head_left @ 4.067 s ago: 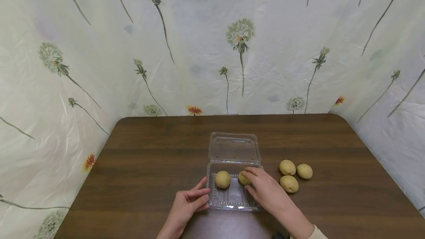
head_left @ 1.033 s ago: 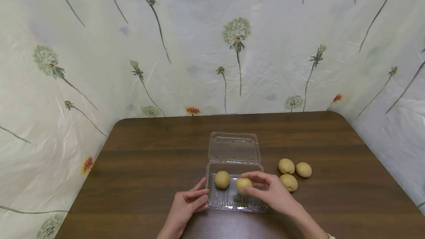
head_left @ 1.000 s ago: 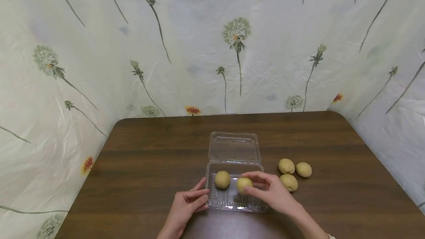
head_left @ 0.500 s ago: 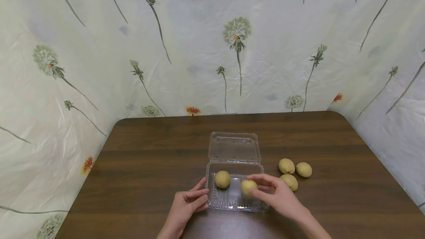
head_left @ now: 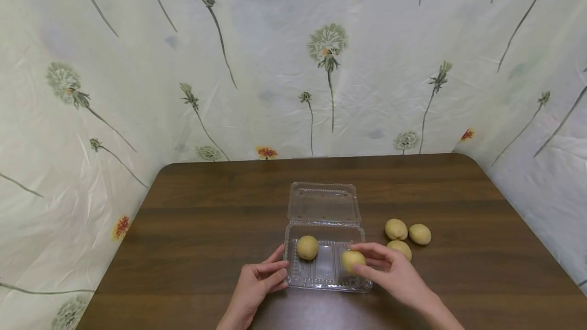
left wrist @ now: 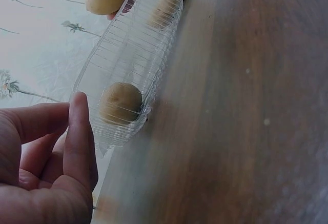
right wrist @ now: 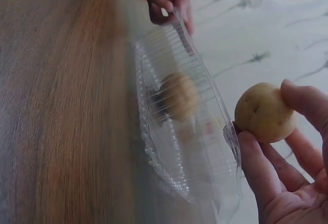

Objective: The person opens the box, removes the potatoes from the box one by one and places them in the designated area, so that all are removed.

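Note:
A clear plastic clamshell container (head_left: 323,285) stands on the table with its lid (head_left: 324,205) folded back. Pinching the container's left rim is my left hand (head_left: 257,281), thumb against fingers. Inside, toward the left, sits one potato (head_left: 307,247), also seen through the wall in the left wrist view. My right hand (head_left: 392,271) holds a second potato (head_left: 353,261) by thumb and fingertips over the container's right side. The right wrist view has this held potato (right wrist: 264,112) at about rim height, close beside the rim.
Right of the container lie three potatoes (head_left: 396,229) close together, the nearest partly behind my right hand. The brown wooden table (head_left: 220,238) ends at a back edge against a flower-printed sheet (head_left: 275,65), which also hangs at both sides.
Over the last second my right hand has carried its potato rightward and slightly nearer, from the container's middle to its right side. My left hand and the other potatoes have stayed put.

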A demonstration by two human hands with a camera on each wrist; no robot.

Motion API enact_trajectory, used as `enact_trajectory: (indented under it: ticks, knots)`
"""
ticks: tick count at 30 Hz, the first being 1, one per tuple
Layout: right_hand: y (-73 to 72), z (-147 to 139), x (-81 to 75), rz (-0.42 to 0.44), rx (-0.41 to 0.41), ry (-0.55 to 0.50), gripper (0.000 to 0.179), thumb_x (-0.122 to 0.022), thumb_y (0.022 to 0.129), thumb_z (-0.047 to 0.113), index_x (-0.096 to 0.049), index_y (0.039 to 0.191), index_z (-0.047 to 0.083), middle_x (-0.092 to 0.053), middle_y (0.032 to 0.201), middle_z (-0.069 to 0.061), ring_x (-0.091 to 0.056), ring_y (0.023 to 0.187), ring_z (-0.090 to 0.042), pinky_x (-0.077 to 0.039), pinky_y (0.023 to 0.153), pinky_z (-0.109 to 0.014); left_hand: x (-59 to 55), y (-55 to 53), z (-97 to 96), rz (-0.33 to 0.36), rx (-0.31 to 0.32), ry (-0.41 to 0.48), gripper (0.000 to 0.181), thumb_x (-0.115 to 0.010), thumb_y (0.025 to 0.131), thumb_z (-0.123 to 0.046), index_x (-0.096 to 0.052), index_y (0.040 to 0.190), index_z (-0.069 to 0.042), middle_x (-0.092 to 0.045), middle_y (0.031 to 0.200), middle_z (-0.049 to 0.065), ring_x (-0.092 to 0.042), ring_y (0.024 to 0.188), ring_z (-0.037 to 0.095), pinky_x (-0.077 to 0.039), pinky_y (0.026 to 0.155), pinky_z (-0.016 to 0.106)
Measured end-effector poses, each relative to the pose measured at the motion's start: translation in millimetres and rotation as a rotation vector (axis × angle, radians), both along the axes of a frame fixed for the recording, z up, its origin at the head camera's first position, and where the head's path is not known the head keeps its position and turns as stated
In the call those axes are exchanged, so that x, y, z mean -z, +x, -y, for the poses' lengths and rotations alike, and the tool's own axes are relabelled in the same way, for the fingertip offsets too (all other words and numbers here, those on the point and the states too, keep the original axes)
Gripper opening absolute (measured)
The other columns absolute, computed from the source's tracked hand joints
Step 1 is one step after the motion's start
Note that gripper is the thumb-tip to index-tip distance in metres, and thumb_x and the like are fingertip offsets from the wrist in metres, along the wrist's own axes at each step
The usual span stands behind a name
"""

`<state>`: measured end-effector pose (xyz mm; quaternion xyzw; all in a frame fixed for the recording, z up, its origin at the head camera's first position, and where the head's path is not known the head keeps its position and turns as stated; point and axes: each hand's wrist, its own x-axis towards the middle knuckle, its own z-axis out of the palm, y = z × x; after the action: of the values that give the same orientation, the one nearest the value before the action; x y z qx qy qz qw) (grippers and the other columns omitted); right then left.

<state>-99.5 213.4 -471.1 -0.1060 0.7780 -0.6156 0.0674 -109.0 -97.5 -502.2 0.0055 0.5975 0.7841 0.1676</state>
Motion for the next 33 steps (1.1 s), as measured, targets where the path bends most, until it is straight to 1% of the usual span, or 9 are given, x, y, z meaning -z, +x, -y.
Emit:
enact_trajectory:
  ticks: [4, 10, 15, 17, 20, 24, 30, 33]
  knots:
    - [2.0, -3, 2.0, -0.024, -0.003, -0.007, 0.039, -0.072, 0.089, 0.010, -0.061, 0.125, -0.001, -0.067, 0.118, -0.009, -0.066, 0.103, -0.019, -0.056, 0.083, -0.027, -0.2, -0.1, -0.2, -0.004, 0.000, -0.004, 0.030, -0.068, 0.090, 0.002, -0.062, 0.115, 0.017, -0.045, 0.146, 0.015, -0.052, 0.124, 0.021, -0.058, 0.081, 0.031]
    - [6.1, -8, 5.0, -0.062, 0.002, -0.017, 0.037, -0.072, 0.089, 0.007, -0.062, 0.124, 0.000, -0.066, 0.118, -0.009, -0.066, 0.103, -0.018, -0.057, 0.082, -0.029, -1.0, -0.4, -0.5, -0.002, -0.005, -0.006, 0.030, -0.068, 0.090, 0.002, -0.063, 0.115, 0.016, -0.045, 0.146, 0.014, -0.051, 0.125, 0.022, -0.058, 0.081, 0.032]
    - [9.6, -12, 5.3, -0.095, 0.005, -0.026, 0.036, -0.071, 0.089, 0.003, -0.061, 0.123, -0.004, -0.066, 0.116, -0.011, -0.066, 0.102, -0.018, -0.058, 0.081, -0.029, -1.7, -0.1, -0.7, -0.007, -0.006, -0.007, 0.030, -0.068, 0.090, 0.003, -0.062, 0.115, 0.017, -0.045, 0.146, 0.015, -0.052, 0.124, 0.021, -0.058, 0.081, 0.032]
    - [11.0, -15, 4.9, -0.100, 0.006, -0.030, 0.036, -0.070, 0.089, 0.003, -0.060, 0.124, -0.005, -0.066, 0.115, -0.012, -0.067, 0.102, -0.018, -0.058, 0.081, -0.029, -2.0, 0.3, -0.7, -0.014, -0.005, -0.006, 0.030, -0.067, 0.090, 0.003, -0.062, 0.115, 0.017, -0.045, 0.146, 0.015, -0.052, 0.124, 0.021, -0.058, 0.080, 0.032]
    - [13.2, -19, 4.7, -0.103, 0.019, -0.028, 0.036, -0.070, 0.090, 0.002, -0.061, 0.123, -0.004, -0.066, 0.114, -0.011, -0.067, 0.102, -0.017, -0.058, 0.080, -0.028, -1.8, 0.5, -0.8, -0.015, -0.003, -0.004, 0.029, -0.067, 0.090, 0.003, -0.062, 0.115, 0.017, -0.044, 0.146, 0.015, -0.052, 0.124, 0.021, -0.059, 0.080, 0.031]
    - [16.7, -24, 4.0, -0.096, 0.039, -0.019, 0.035, -0.069, 0.090, 0.001, -0.061, 0.124, -0.002, -0.066, 0.114, -0.008, -0.066, 0.102, -0.016, -0.058, 0.081, -0.026, -1.4, 0.5, -0.8, -0.010, -0.003, -0.001, 0.030, -0.068, 0.090, 0.003, -0.062, 0.115, 0.016, -0.044, 0.147, 0.014, -0.052, 0.123, 0.021, -0.059, 0.080, 0.031]
    - [20.7, -28, 3.1, -0.080, 0.052, -0.036, 0.036, -0.067, 0.091, -0.001, -0.059, 0.125, -0.007, -0.065, 0.117, 0.001, -0.065, 0.105, -0.013, -0.056, 0.083, -0.024, -2.5, 0.7, -1.1, -0.014, -0.007, 0.006, 0.030, -0.068, 0.090, 0.002, -0.063, 0.115, 0.016, -0.043, 0.147, 0.015, -0.051, 0.125, 0.022, -0.058, 0.080, 0.031]
    - [21.9, -30, 3.7, -0.086, 0.054, -0.042, 0.036, -0.066, 0.091, -0.002, -0.058, 0.125, -0.009, -0.065, 0.119, 0.004, -0.065, 0.105, -0.013, -0.056, 0.084, -0.023, -2.0, 0.6, -1.0, -0.012, -0.005, 0.007, 0.030, -0.068, 0.090, 0.002, -0.062, 0.116, 0.016, -0.043, 0.147, 0.015, -0.051, 0.125, 0.022, -0.058, 0.080, 0.031]
